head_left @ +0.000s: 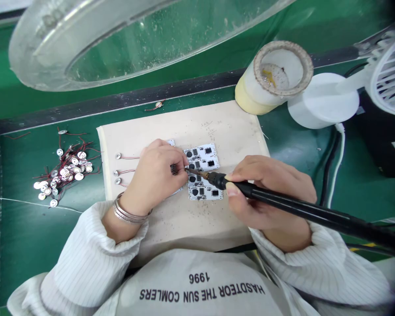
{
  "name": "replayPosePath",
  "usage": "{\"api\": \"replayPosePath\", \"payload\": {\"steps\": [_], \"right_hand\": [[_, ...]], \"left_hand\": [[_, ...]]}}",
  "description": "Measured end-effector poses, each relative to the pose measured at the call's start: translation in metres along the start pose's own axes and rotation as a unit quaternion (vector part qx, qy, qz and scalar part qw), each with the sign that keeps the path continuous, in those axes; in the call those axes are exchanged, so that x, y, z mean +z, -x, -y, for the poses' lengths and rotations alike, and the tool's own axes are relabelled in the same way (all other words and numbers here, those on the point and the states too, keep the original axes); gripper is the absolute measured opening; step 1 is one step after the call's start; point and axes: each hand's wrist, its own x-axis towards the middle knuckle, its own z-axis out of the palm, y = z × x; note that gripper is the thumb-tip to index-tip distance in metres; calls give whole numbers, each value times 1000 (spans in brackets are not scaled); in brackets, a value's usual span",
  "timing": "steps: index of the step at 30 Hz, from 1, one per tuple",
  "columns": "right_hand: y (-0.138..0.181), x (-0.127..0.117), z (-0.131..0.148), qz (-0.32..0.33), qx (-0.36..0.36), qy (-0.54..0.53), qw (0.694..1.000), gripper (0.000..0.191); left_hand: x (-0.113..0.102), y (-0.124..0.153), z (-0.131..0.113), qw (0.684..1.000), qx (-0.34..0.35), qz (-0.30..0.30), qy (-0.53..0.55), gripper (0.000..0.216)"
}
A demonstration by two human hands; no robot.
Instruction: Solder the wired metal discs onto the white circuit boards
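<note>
My right hand [283,180] is closed around the black handle of a soldering iron [270,196], which slants in from the right. Its tip reaches the fingertips of my left hand [163,169], at the left edge of a white circuit board panel [206,177] with black chips. Thumb and fingers of the left hand are pinched together; what they hold is hidden. Another white board [172,143] shows partly from beneath that hand. To its left lie three small round silver discs [117,181] with thin red wires running toward the hand. Everything rests on a beige sheet [213,224].
A pile of similar wired discs [66,173] lies left on the green mat [19,245]; another disc [158,105] sits behind the sheet. At back right stand a crusted white pot [266,83] and a white fan [390,74]. A clear ring-shaped frame [46,57] hangs overhead.
</note>
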Motion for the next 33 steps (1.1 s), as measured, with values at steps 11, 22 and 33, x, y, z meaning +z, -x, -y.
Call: {"api": "replayPosePath", "payload": {"steps": [11, 22, 33], "right_hand": [[0, 2, -2, -26, -12, -8, 1000, 15], [-2, -5, 2, -28, 12, -22, 999, 19], [-1, 0, -3, -36, -14, -23, 999, 16]], "left_hand": [[0, 0, 0, 1000, 0, -1, -1, 18], [0, 0, -1, 1000, 3, -2, -3, 18], [3, 0, 1, 1000, 1, -2, -13, 16]]}}
